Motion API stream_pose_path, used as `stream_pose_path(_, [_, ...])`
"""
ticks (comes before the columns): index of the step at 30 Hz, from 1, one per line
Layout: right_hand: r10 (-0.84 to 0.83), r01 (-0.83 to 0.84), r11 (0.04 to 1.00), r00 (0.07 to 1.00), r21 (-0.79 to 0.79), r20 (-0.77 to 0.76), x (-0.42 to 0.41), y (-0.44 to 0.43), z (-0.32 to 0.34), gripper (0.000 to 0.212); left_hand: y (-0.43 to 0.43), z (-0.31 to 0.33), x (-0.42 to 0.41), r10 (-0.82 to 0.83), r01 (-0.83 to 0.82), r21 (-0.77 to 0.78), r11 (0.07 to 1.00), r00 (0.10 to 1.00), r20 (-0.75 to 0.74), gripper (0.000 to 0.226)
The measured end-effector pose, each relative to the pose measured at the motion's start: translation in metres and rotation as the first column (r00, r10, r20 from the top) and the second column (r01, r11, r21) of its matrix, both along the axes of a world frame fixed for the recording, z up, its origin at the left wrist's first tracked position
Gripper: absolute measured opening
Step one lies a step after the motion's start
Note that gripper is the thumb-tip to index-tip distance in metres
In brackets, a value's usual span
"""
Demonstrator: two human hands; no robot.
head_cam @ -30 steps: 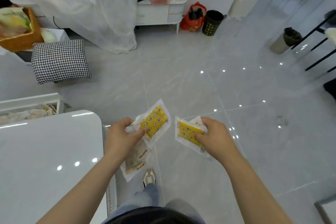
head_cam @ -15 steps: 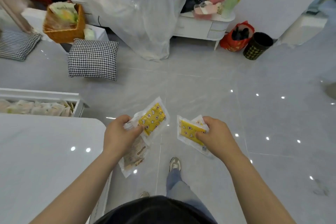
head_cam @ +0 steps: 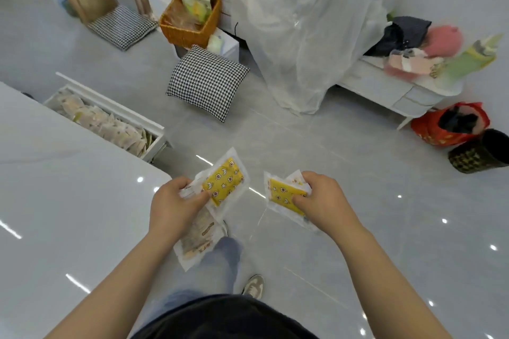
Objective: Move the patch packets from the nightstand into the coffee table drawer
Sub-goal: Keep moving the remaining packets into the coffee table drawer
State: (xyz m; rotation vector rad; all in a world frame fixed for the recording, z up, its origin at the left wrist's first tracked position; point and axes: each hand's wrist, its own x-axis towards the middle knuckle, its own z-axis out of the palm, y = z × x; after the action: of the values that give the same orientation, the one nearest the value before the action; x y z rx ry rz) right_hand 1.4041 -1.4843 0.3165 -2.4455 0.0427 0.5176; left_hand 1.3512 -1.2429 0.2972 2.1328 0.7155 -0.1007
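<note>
Two hands are carrying the load here. The left hand [head_cam: 176, 206] is pinching a fanned stack of clear plastic patch packets [head_cam: 224, 186], the top one showing a yellow patterned patch and a paler packet hanging beneath; its grip is clamped on them with the thumb on top. The right hand [head_cam: 321, 201] is closing its grip on another clear packet with a yellow patterned patch [head_cam: 283, 195], thumb pressing across the face. Splitting the packets between both hands is probably letting the person carry more in one trip, and the flat pinch is keeping the slippery sleeves from sliding apart.

Both bundles are hanging in the air above the glossy pale grey tiled floor [head_cam: 344, 173], just beside the corner of the glossy white coffee-table counter [head_cam: 68, 201]. Beyond that corner the open white drawer [head_cam: 154, 126] is standing pulled out, already lined with similar packets, so the carry looks nearly finished. Across the room the white nightstand [head_cam: 391, 93] is sitting by the wall under a blurred heap of belongings, next to a draped sheer white curtain [head_cam: 297, 30]. A black-and-white houndstooth cushion [head_cam: 206, 82] is lying on the floor near a woven orange basket [head_cam: 190, 22].
</note>
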Motion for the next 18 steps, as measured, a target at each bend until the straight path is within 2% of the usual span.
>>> stream_pose_path(4, [0.077, -0.077, 0.997, 0.997, -0.005, 0.008, 0.063, 0.032, -0.003, 0.017, 0.026, -0.008, 0.040, 0.087, -0.087, -0.025, 0.996, 0.996, -0.012, 0.014])
stream_pose_path(10, [0.217, -0.217, 0.976, 0.976, -0.018, -0.012, 0.148, 0.096, 0.003, 0.022, 0.075, -0.010, 0.100, 0.202, -0.203, -0.036, 0.979, 0.979, -0.031, 0.015])
stream_pose_path(18, [0.364, -0.365, 0.931, 0.931, -0.014, -0.017, 0.235, 0.165, -0.002, 0.017, 0.131, -0.014, 0.155, 0.345, -0.347, -0.029, 0.938, 0.937, -0.049, 0.013])
